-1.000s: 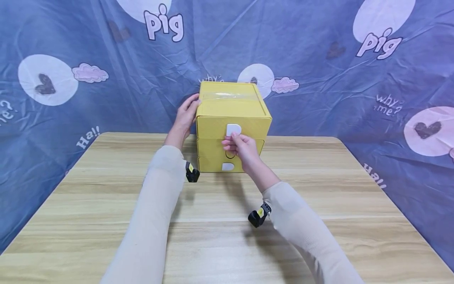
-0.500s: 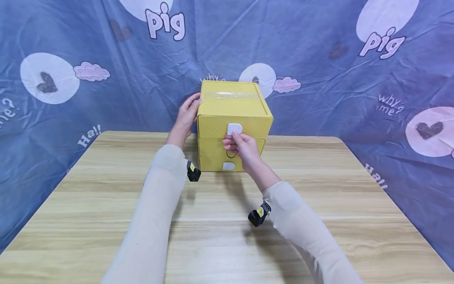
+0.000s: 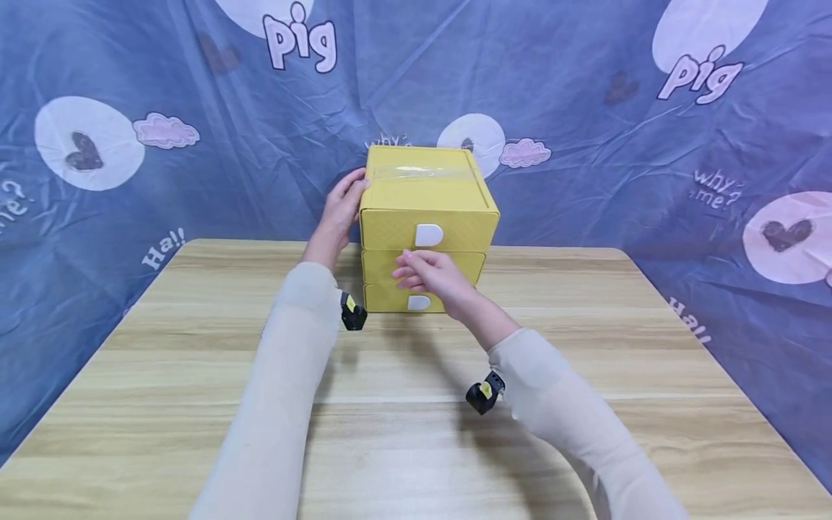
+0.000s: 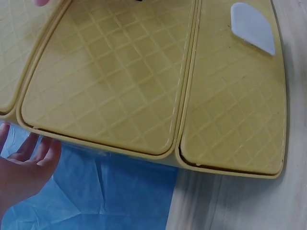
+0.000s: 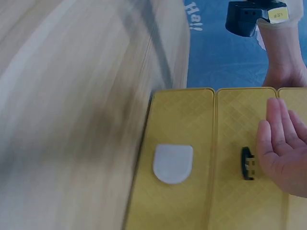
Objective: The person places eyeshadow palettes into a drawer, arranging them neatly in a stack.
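Two hands are working a yellow drawer box (image 3: 425, 227) standing at the table's (image 3: 195, 375) far edge. Left hand (image 3: 341, 209), fingers relaxed, is bracing its side, likely steadying it. Right hand (image 3: 429, 278), fingers loosely spread, is hovering before the middle drawer (image 3: 383, 266), gripping nothing.

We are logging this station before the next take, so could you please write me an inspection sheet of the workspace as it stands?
Surface: light wooden table, bare wood grain showing.
Job's things: yellow three-drawer box at the far middle of the table, all drawers look closed; white handles on the top and bottom drawers, a small black fitting on the middle drawer; clear tape across the top.
Clutter: nothing seen.
Hands: left hand rests on the box's left side, fingers straight; right hand in front of the middle drawer, fingers relaxed, holding nothing.
Cables: nothing seen.
Surroundings: blue printed cloth backdrop with hearts, clouds and words.
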